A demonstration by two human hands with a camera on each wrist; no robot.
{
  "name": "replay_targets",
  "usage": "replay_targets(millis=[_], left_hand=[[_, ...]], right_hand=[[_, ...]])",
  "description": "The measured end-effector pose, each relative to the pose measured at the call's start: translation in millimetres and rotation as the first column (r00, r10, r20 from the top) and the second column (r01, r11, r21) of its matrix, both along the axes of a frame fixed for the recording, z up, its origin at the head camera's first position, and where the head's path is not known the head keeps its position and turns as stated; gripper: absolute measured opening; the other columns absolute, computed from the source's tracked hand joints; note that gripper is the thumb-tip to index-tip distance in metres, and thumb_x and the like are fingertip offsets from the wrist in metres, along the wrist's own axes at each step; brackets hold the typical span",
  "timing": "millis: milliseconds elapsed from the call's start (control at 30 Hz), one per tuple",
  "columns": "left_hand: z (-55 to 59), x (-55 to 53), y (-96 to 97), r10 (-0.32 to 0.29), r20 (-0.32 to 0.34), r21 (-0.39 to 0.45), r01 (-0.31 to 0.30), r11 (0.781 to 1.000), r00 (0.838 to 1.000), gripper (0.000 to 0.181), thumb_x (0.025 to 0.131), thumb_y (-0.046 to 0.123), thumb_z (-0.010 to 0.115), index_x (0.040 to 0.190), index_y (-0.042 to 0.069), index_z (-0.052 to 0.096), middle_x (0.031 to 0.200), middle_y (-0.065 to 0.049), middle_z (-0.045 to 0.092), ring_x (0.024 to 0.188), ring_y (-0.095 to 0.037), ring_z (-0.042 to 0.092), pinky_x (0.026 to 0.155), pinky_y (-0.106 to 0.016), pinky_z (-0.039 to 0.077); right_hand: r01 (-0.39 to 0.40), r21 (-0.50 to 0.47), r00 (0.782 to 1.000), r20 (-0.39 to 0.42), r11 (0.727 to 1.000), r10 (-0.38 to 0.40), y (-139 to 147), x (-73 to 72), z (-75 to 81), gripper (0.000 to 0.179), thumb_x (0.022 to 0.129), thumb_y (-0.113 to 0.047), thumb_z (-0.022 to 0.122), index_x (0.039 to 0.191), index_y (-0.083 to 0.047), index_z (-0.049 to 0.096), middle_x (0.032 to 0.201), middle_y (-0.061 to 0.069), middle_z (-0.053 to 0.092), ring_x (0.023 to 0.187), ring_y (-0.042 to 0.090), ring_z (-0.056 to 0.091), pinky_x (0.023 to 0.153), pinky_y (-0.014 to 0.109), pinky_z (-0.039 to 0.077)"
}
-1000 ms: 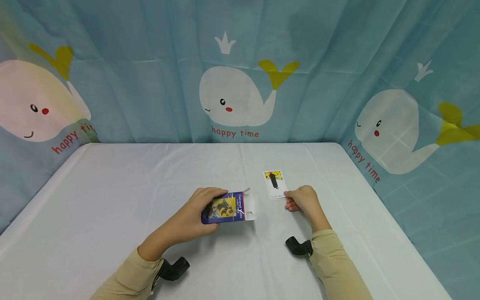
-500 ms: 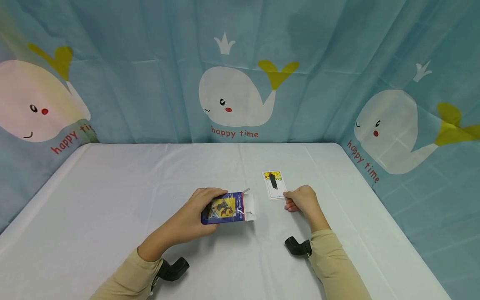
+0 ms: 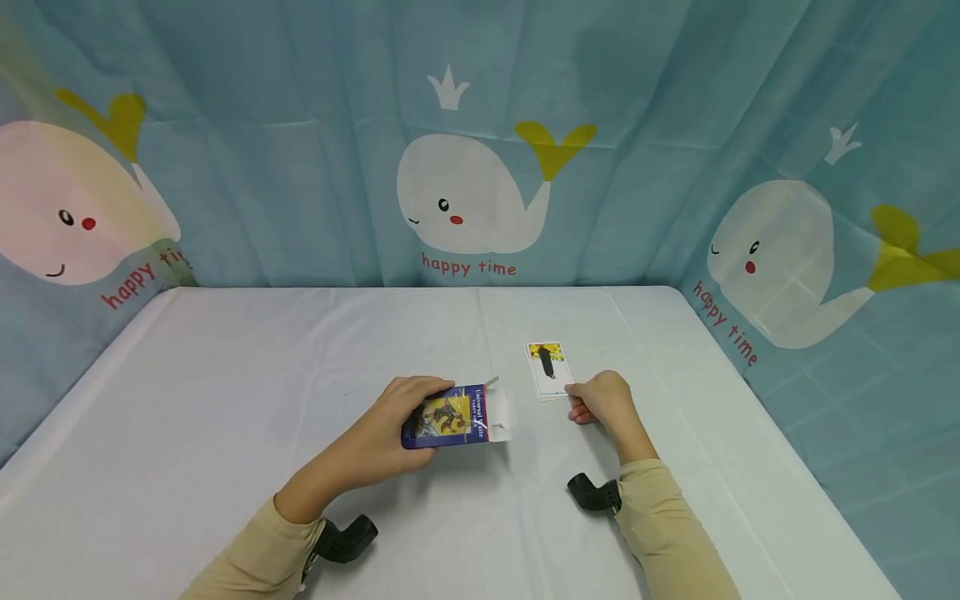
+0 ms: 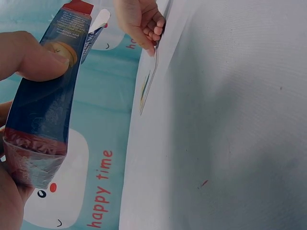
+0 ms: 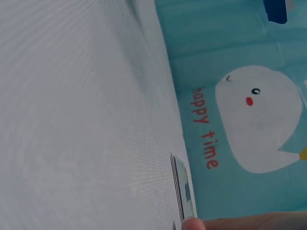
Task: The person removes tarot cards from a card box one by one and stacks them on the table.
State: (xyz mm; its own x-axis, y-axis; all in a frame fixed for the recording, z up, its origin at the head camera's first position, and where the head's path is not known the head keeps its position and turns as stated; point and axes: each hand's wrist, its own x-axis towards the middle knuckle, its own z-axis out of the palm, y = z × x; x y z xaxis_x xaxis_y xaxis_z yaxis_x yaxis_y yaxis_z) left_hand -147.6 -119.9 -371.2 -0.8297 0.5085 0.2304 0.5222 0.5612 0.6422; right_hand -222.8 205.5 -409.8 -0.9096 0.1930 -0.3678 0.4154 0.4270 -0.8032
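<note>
My left hand (image 3: pixel 378 433) grips a blue tarot deck box (image 3: pixel 450 417) by its end, held over the table. Its flap end, pointing right, is open, with white flaps sticking out. In the left wrist view my thumb presses the narrow side of the box (image 4: pixel 45 103). My right hand (image 3: pixel 607 404) pinches the near right corner of a small stack of cards (image 3: pixel 552 382). The top card shows a black shape under a yellow strip. Seen from the right wrist, several card edges (image 5: pixel 180 187) lie layered close over the tablecloth, with a fingertip (image 5: pixel 194 224) at the corner.
A white cloth covers the table (image 3: pixel 262 358). Behind and beside it hangs a blue curtain (image 3: pixel 315 200) printed with whales. Black wrist camera mounts (image 3: pixel 347 539) stick out from both tan sleeves (image 3: pixel 675 525) over the table.
</note>
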Motion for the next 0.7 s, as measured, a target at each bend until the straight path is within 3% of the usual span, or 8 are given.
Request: replay_targets(millis=[467,700], left_hand=[[-1.5,-0.5,-0.2,0.0,0.004,-0.002,0.0,1.0,1.0,0.076,0.076,0.008,0.077,0.145,0.017,0.048,0.144,-0.001,0.051,0.125,-0.018,0.044,0.096,-0.04,0.046],[-0.8,-0.1,-0.4,-0.003,-0.013,0.003,0.003,1.0,1.0,0.075,0.076,0.008,0.077,0.145,0.018,0.048,0.143,-0.001,0.052,0.124,-0.019,0.044,0.095,-0.04,0.046]], right_hand=[[0.008,0.013,1.0,-0.027,1.0,-0.008,2,-2.2,-2.1,0.025,0.093,-0.018,0.066,0.092,0.005,0.057,0.054,0.002,0.062,0.044,0.006,0.06,0.049,0.02,0.052],[-0.026,-0.049,0.99,-0.141,0.998,0.018,-10,4.8,21.7,0.027,0.09,-0.017,0.071,0.095,0.008,0.066,0.065,0.003,0.066,0.052,0.005,0.06,0.056,0.023,0.055]])
